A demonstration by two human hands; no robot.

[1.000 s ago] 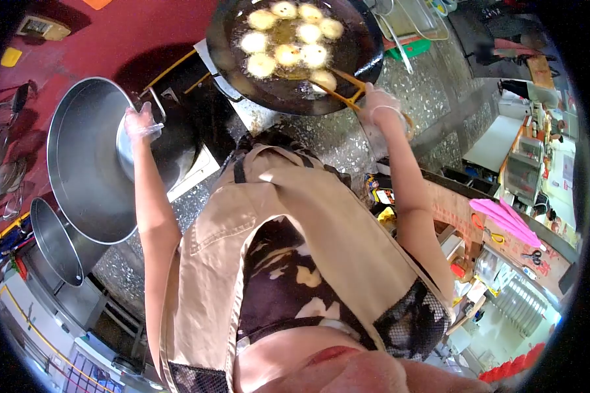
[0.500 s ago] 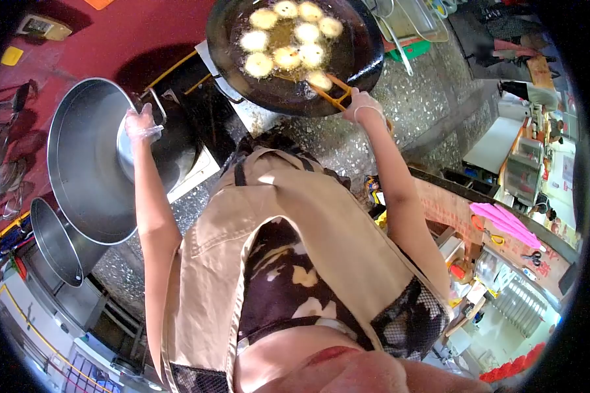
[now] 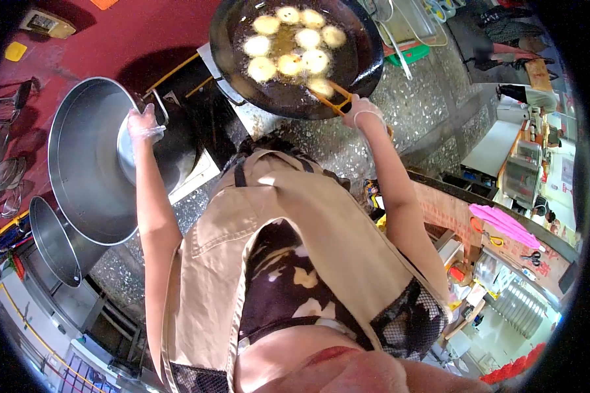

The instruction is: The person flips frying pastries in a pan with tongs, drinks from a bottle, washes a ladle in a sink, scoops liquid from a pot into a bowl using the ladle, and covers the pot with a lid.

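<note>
Wok (image 3: 360,65) at twelve o'clock in the head view, dark, with ten pale round pieces (image 3: 290,64) lying in oil. Right hand (image 3: 366,114), clear-gloved, just past one o'clock, closed around brown tongs (image 3: 341,107). Tongs angled toward ten o'clock, tips at the piece on the wok's five o'clock side; pinched between them or only touched, cannot tell. Left hand (image 3: 143,123), also clear-gloved, at ten o'clock, clasping the rim of a large metal pot (image 3: 88,177) at the pot's own two o'clock, just beside a loop handle (image 3: 162,110). Smaller metal pot (image 3: 52,242) between eight and nine, near the large one. Strainers (image 3: 6,173) between nine and ten. Pink item (image 3: 505,226) between three and four, near black scissors (image 3: 535,259).
</note>
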